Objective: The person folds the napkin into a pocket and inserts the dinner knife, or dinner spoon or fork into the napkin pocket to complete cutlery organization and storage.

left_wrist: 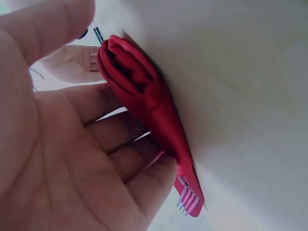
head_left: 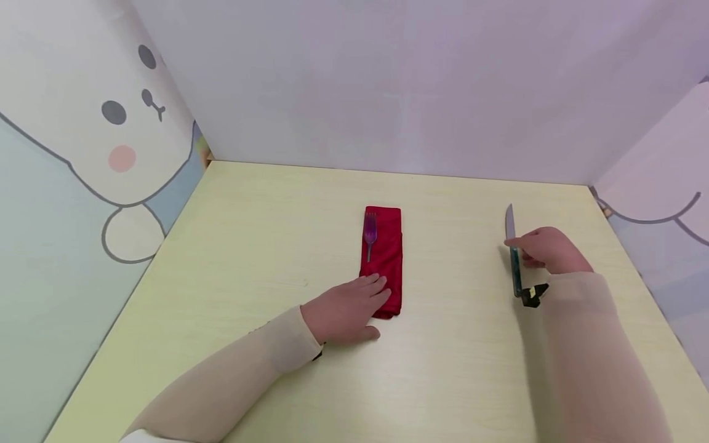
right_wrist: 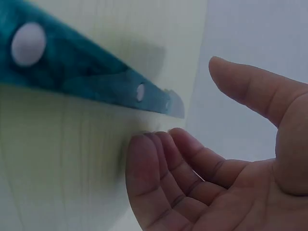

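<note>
A folded red cloth napkin (head_left: 392, 246) lies lengthwise on the table, a fork (head_left: 370, 231) with purple-tinted tines on its far half. My left hand (head_left: 351, 311) rests its straight fingers on the napkin's near end. In the left wrist view the napkin (left_wrist: 161, 118) shows its layered end beside my left fingers (left_wrist: 130, 154); the fork (left_wrist: 187, 196) shows only its tines. Further right, a knife (head_left: 516, 271) with a teal handle points its blade away from me. My right hand (head_left: 548, 249) hovers at it. In the right wrist view, its thumb stands apart from the riveted knife handle (right_wrist: 91, 79).
A pale wooden table (head_left: 266, 234) spreads under everything. Behind it rises a plain whitish wall (head_left: 399, 92), with cartoon-printed panels (head_left: 100, 160) at the sides. A small black device (head_left: 533, 295) sits at my right wrist, close to the knife handle's end.
</note>
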Demonstrator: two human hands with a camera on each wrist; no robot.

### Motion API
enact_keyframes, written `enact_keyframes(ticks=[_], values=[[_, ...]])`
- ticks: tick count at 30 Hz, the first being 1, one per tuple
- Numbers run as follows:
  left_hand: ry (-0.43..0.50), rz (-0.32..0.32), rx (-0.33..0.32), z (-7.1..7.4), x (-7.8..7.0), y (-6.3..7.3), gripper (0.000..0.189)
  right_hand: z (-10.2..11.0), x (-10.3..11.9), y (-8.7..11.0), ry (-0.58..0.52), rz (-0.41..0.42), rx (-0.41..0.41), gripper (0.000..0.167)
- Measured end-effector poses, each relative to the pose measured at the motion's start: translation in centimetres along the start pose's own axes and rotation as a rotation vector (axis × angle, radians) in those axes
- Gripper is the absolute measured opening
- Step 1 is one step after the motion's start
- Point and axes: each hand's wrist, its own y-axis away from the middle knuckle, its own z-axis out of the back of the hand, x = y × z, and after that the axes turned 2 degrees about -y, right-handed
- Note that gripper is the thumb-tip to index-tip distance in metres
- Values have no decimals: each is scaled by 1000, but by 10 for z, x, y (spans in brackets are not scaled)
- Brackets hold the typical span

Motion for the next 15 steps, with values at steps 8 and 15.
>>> enact_keyframes(ticks=[8, 15], values=[[-14, -3, -2, -2, 0, -1, 77, -3, 1, -16, 71, -76, 1, 41], [-25, -9, -16, -3, 0, 0, 77, -7, 8, -18, 57, -106, -36, 36]])
